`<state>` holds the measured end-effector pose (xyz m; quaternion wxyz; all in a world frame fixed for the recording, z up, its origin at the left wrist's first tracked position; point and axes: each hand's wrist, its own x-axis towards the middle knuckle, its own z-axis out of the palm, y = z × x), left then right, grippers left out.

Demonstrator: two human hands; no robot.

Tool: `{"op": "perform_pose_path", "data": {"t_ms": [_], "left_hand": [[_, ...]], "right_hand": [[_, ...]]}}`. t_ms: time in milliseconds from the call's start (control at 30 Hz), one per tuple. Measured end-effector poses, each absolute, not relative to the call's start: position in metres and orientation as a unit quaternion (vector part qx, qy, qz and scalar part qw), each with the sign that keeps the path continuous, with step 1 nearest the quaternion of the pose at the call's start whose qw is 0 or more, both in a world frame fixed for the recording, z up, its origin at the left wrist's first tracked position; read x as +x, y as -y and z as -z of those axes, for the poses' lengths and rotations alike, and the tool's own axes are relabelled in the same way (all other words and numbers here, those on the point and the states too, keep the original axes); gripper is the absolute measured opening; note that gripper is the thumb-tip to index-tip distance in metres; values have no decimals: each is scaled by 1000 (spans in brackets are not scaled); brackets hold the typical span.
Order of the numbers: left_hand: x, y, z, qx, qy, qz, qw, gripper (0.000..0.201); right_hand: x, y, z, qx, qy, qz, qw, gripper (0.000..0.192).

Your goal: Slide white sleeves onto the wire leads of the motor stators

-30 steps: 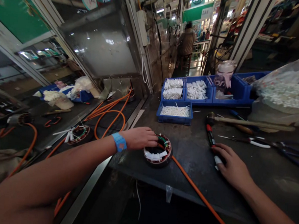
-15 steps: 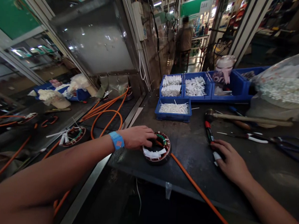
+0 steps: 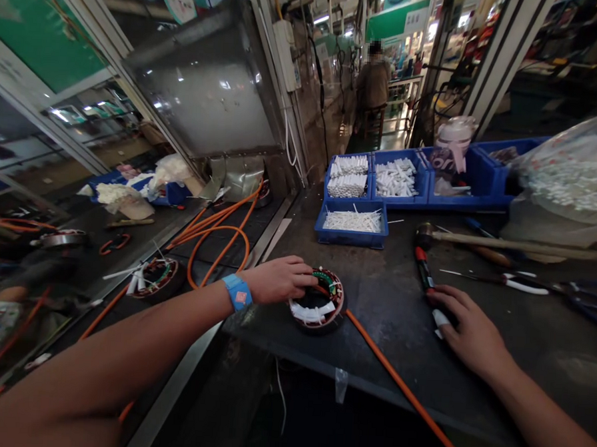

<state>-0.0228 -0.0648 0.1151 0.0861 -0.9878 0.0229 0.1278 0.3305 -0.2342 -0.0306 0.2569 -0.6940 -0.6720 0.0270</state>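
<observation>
The left hand [image 3: 278, 280], with a blue wristband [image 3: 237, 292] on its wrist, rests on the left rim of the stator ring [image 3: 318, 300], fingers curled over the edge and gripping it. The stator ring lies flat on the dark counter [image 3: 387, 348], close to the counter's near edge; white sleeves sit along its near side and green windings along its far side. An orange cable [image 3: 400, 387] runs from the stator ring toward the near right. The right hand [image 3: 465, 332] lies palm down on the counter, well to the right of the stator ring, fingers loosely bent over a small white-tipped tool [image 3: 440, 319]; whether it grips the tool cannot be told. Just beyond that hand, a red-and-black screwdriver [image 3: 423, 268] points away from it. Farther right of the stator ring lie a hammer [image 3: 497, 244] and pliers [image 3: 520, 285]. Behind the stator ring stands a blue tray [image 3: 351, 234] of thin white strips, with further blue bins [image 3: 375, 181] of white sleeves behind it. Left of the stator ring, off the counter, a second stator [image 3: 156, 275] lies among orange cable loops [image 3: 218, 236].
</observation>
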Motion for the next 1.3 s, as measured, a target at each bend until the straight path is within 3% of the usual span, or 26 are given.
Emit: {"op": "perform_pose_path", "data": {"t_ms": [167,233,333,400,567,833,1100,1300], "left_hand": [[-24,88,-121,-990,67,-113,60,18],[-24,108,-120,-990,108,-86,17,35],[-23,143,-106,-979,195,-22,-49,76],[-19,161,-90,-957,283,22,-53,85],[-12,167,-68,-931,361,39,-13,44],[-55,110,-78,-906,420,29,42,44],[-50,-23,-80,-890,440,8,119,53],[-22,-120,-61,-875,461,33,146,41]], "right_hand": [[331,235,31,-693,671,-29,264,41],[330,236,31,-694,669,-28,265,42],[328,237,31,-701,662,-19,264,45],[326,237,32,-711,654,-9,258,46],[327,243,37,-722,652,13,230,46],[333,243,44,-691,690,36,214,43],[335,236,52,-664,720,67,189,43],[341,238,65,-673,711,61,196,45]]}}
